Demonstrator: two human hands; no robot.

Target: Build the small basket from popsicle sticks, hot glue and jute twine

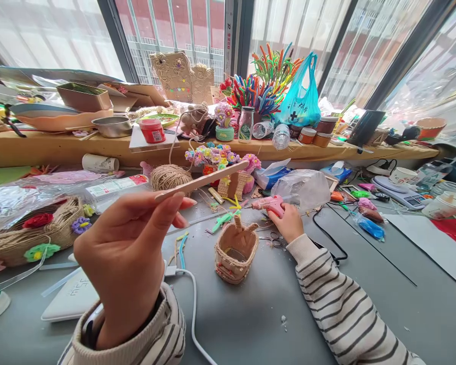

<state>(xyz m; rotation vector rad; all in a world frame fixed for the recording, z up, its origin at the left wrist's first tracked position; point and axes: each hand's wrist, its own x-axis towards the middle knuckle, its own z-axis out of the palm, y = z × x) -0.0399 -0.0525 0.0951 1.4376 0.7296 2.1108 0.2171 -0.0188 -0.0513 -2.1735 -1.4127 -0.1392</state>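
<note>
Raised in the near left, my left hand (133, 243) pinches one end of a flat wooden craft stick (209, 177), which slants up to the right. My right hand (288, 223) is closed around a pink hot glue gun (269, 204) whose nozzle points left, low over the table. Between the hands stands a small twine-trimmed basket (235, 253), open at the top, with stubby pieces rising from its back rim. Just behind the basket lies a green glue-like strip (223, 221). Small scissors (274, 239) rest close to my right hand.
A ball of twine (171, 177) sits behind my left hand. At left are a long twine basket with flowers (30, 228) and a white power bank (70, 296) with a cable. A kitchen scale (399, 192) stands right. Along the back runs a crowded ledge (114, 147).
</note>
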